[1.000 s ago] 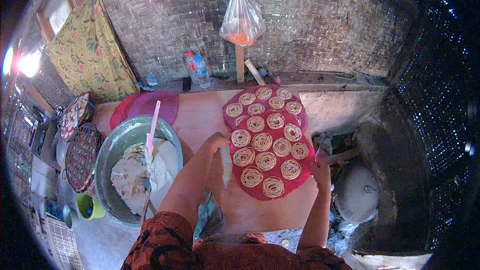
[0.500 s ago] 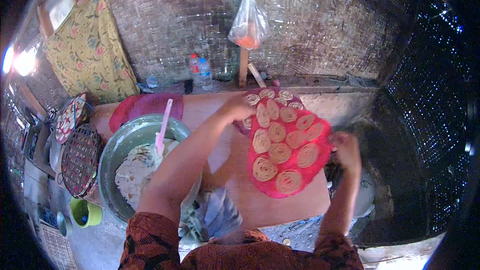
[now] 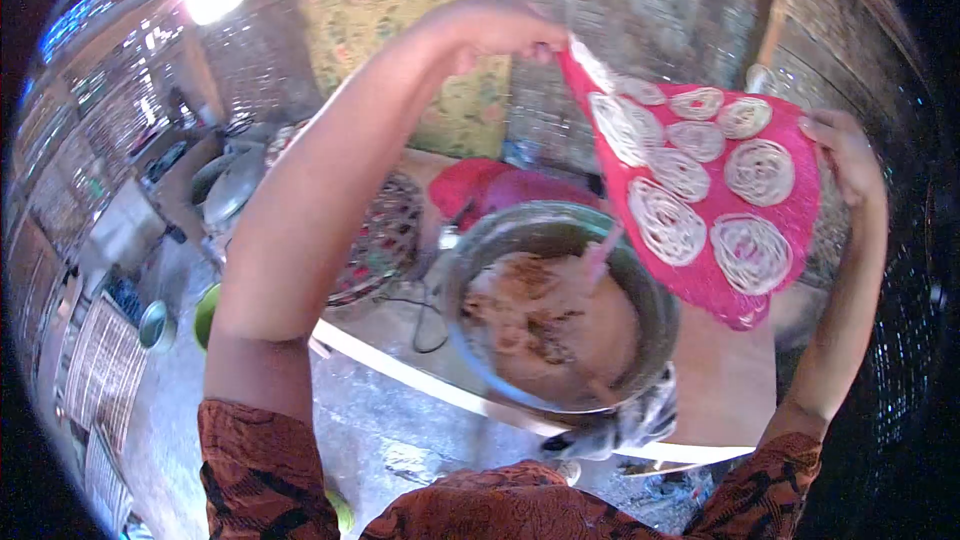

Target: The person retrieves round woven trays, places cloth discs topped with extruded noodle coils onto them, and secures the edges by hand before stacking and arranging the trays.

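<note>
A limp pink mesh sheet [image 3: 715,180] hangs in the air between my hands, carrying several round coils [image 3: 760,172] of pale, noodle-like strands. My left hand [image 3: 515,30] pinches its upper left corner, which is drawn up into a point. On the right, my right hand [image 3: 848,152] grips the sheet's edge, fingers at the rim. Below the sheet stands a large round tub [image 3: 470,365] of pale, brown-streaked batter or dough. A pink-handled tool [image 3: 600,255] leans in it, partly hidden by the sheet's lower edge.
Folded red and purple cloths [image 3: 530,190] lie behind the tub on the wooden table [image 3: 715,380]. A dark round rack [image 3: 385,240] is to the left, near a metal pot lid [image 3: 232,185]. Grey cloth [image 3: 640,425] hangs at the tub's front. A flowered curtain [image 3: 400,0] covers the woven wall.
The mesh sheet has risen from above the table, and my hands have gone up with it. My view has turned left, bringing the tub to the middle.
</note>
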The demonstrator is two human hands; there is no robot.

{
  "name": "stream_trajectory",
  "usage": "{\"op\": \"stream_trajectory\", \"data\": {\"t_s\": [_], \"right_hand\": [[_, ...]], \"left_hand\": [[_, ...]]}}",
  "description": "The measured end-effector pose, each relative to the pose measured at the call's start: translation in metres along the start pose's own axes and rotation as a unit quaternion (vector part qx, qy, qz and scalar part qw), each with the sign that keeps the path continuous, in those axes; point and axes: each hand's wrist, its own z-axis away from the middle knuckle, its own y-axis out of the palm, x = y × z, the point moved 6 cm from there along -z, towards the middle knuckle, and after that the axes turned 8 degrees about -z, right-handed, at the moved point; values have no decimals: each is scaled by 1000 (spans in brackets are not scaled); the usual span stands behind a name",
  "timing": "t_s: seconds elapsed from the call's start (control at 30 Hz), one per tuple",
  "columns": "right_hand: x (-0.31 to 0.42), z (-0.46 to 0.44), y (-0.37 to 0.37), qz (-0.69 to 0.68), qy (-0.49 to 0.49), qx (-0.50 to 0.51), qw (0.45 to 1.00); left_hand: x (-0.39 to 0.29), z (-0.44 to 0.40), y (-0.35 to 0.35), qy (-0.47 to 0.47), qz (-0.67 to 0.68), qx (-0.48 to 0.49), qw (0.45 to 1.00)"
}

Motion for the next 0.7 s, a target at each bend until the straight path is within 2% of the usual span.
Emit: {"op": "stream_trajectory", "data": {"t_s": [0.1,0.23,0.27,0.3,0.33,0.37,0.4,0.43,0.47,0.5,0.53,0.6,0.67,0.7], "right_hand": [[25,-61,136,-134,1,65,989],[40,-121,314,-174,51,170,969],[44,-134,354,-162,14,191,968],[47,-144,391,-151,-25,211,966],[46,-151,426,-163,-16,207,965],[44,-157,459,-176,-7,203,963],[42,-162,492,-209,-15,216,954],[38,-168,523,-242,-22,228,943],[24,-180,557,-192,3,218,957],[9,-195,589,-144,29,205,968],[-5,-206,617,-148,25,207,967],[-34,-224,656,-47,-10,144,988],[-62,-234,692,-49,4,164,985],[-68,-240,705,-49,19,182,982]], "left_hand": [[93,65,-75,-77,-41,-37,996],[218,165,-135,-196,-55,-93,975],[253,184,-147,-209,-68,-106,970],[262,196,-159,-160,-140,-107,971],[274,209,-167,-112,-210,-104,966],[313,225,-159,-21,-384,-102,917],[359,240,-141,68,-542,-92,832],[399,247,-136,-17,-522,-31,852],[429,256,-131,-102,-496,31,862],[443,268,-132,-234,-384,-75,890],[456,284,-124,-353,-256,-179,882],[506,293,-102,-334,-187,-212,899],[537,305,-82,-362,-132,-281,879],[548,307,-76,-360,-145,-285,876]]}}
